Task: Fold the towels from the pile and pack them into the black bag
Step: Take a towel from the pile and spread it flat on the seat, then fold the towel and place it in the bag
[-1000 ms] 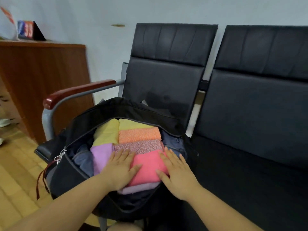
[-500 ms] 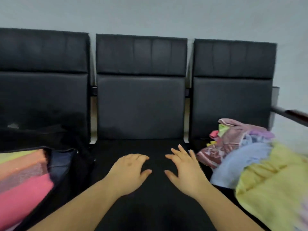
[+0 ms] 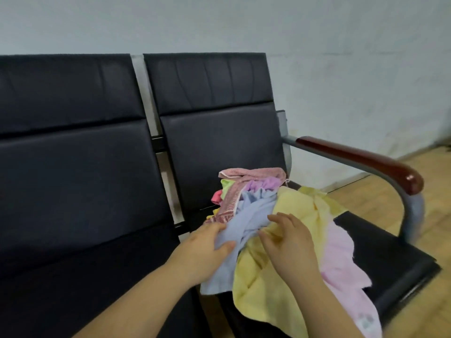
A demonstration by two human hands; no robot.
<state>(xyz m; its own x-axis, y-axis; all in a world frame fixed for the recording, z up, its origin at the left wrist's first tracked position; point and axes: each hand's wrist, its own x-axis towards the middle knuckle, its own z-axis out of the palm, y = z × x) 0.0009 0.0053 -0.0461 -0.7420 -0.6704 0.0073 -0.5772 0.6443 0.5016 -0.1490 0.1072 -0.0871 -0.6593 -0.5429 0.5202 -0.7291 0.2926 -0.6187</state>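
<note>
A loose, unfolded pile of towels (image 3: 275,230) is seen in the lower right of the frame, heaped on the rightmost black seat. A crumpled light blue towel (image 3: 246,220) lies at the middle of the heap, draped down its left side. A large pale yellow towel (image 3: 263,289) is spread to the right of it and hangs over the front edge of the seat. A pale pink towel (image 3: 341,267) is laid along the right side, partly under the yellow one. At the back of the pile a dusty pink towel (image 3: 253,172), a lilac one (image 3: 264,184), a lime green one (image 3: 227,185) and a coral one (image 3: 216,196) are bunched together. The black bag is out of frame.
</note>
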